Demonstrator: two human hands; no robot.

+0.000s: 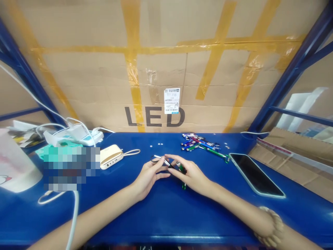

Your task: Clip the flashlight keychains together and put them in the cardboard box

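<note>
I see a blue steel shelving frame around a large cardboard carton crossed with yellow packing tape.

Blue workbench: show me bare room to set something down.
The blue workbench is bare from the left hand and right hand to the near edge, and between the power bank and keychain flashlights. The power strip and its cables crowd the back left.

Left hand holds one flashlight, right hand one flashlight; about eight more flashlights lie far. One phone at right; one power bank, one power strip at left.
</note>
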